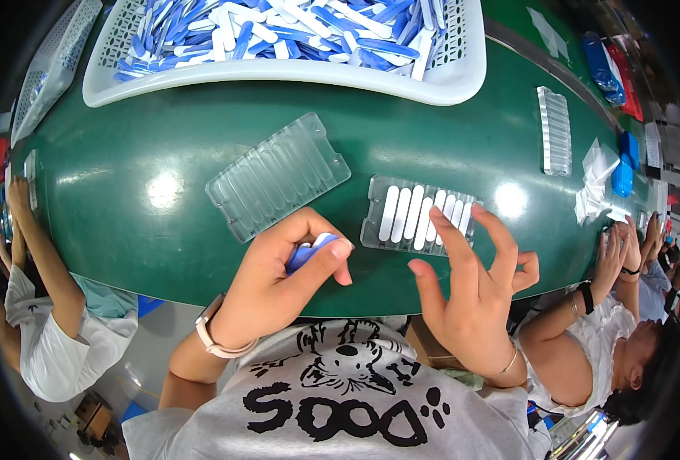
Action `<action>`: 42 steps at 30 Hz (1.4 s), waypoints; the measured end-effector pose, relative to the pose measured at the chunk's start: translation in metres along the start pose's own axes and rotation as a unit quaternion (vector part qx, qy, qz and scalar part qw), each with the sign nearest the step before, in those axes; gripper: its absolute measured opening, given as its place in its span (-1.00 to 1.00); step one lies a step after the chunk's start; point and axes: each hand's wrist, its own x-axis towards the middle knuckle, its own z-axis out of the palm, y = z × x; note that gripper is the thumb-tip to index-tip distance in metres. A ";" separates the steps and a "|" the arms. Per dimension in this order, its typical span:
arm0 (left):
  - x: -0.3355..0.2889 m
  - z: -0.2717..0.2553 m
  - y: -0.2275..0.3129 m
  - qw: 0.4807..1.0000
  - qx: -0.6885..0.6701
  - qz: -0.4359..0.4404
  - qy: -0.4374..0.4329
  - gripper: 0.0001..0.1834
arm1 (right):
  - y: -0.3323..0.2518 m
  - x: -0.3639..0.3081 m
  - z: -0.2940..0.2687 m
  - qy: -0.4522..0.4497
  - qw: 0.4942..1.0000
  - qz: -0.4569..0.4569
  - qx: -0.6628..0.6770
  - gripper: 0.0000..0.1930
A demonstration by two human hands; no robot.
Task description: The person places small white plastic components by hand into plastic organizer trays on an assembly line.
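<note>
My left hand (275, 280) is closed around several small blue-and-white nail files (309, 251), flat with rounded ends. To its right, my right hand (470, 299) is open, fingers apart, above a clear plastic tray (370, 226). White nail files (403, 213) lie side by side in the tray's slots, white faces up. The index fingertip is over or touching one of the files near the tray's right half; I cannot tell which. Beyond my left hand, a second clear tray (278, 176) with moulded slots lies tilted on the table, no files showing in it.
A white basket (278, 83) heaped with blue and white files stands at the far side of the green table (179, 146). Another white basket (52, 69) is at far left. Stacked clear trays (556, 130) and crumpled plastic (596, 180) lie right. People sit on both sides.
</note>
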 end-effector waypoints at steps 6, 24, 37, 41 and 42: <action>0.001 0.002 0.002 1.000 0.020 0.008 0.005 -0.87 | -0.003 -0.017 0.011 -0.014 1.000 -0.018 -0.011 -0.61; -0.001 -0.039 -0.001 0.962 0.084 0.113 0.235 -0.82 | -0.001 -0.018 0.008 -0.005 0.998 -0.015 0.060 -0.56; -0.014 -0.078 -0.010 0.913 0.157 0.128 0.355 -0.81 | 0.017 -0.032 0.012 -0.022 0.998 -0.016 0.056 -0.55; -0.014 -0.076 -0.015 0.911 0.179 0.119 0.351 -0.81 | 0.021 -0.033 0.007 -0.049 0.995 -0.027 0.079 -0.33; -0.015 -0.073 -0.014 0.911 0.180 0.118 0.352 -0.81 | 0.024 -0.026 0.006 -0.048 0.995 -0.027 0.080 -0.33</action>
